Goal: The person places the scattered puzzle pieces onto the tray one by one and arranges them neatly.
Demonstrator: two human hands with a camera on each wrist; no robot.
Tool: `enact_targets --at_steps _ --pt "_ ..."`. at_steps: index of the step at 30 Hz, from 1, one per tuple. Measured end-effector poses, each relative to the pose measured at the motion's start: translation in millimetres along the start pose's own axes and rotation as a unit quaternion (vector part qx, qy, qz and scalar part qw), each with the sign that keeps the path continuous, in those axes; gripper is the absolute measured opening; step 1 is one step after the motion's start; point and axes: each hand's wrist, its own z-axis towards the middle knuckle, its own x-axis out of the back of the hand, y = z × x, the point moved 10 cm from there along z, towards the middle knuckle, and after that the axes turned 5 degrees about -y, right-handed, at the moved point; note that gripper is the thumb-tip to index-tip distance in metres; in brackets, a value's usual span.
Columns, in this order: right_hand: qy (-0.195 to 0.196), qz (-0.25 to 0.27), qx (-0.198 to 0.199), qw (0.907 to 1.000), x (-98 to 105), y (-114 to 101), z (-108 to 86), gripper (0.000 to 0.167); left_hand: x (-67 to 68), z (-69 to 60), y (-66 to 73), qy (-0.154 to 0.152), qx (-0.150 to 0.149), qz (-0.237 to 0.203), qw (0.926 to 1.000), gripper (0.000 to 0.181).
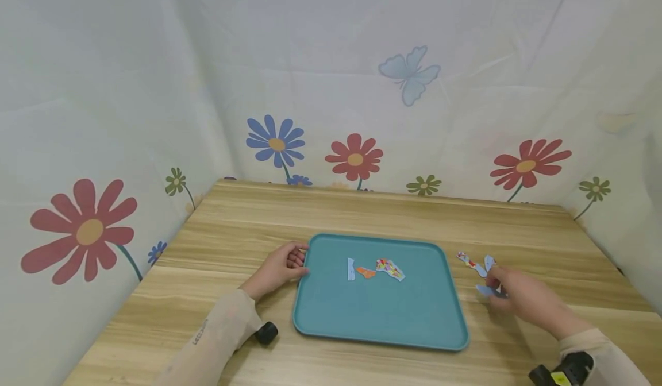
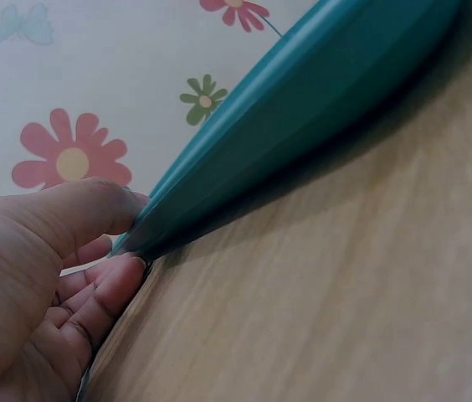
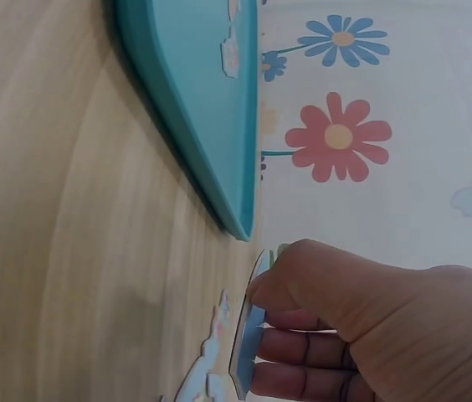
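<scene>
A teal tray lies on the wooden table. My left hand grips its left rim, thumb at the top edge and fingers against the side, as the left wrist view shows. On the tray are a pale blue strip piece, an orange piece and a multicoloured piece, all flat like jigsaw pieces. Right of the tray, my right hand pinches a light blue puzzle piece between thumb and fingers, tilted up off the table. Beside that hand lie a patterned piece and a small bluish piece.
The wooden table reaches back to a white cloth backdrop printed with flowers and a butterfly. A dark watch-like device sits on the right wrist, and a black knob is at the left wrist.
</scene>
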Motion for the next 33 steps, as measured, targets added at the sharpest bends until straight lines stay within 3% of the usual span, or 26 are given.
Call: enact_targets --at_steps 4,11,33 --pt "0.007 0.003 0.008 0.9999 7.5 -2.7 3.5 0.018 0.5 0.6 -1.0 -0.002 -0.004 0.000 1.0000 0.047" --pt "0.012 0.003 0.016 0.9998 19.9 -7.5 13.5 0.018 -1.4 17.4 -43.7 0.003 -0.001 0.007 1.0000 0.050" --pt "0.026 -0.004 0.031 0.9992 37.5 -36.8 46.3 0.014 -3.0 17.7 -40.8 -0.005 -0.008 0.003 1.0000 0.050"
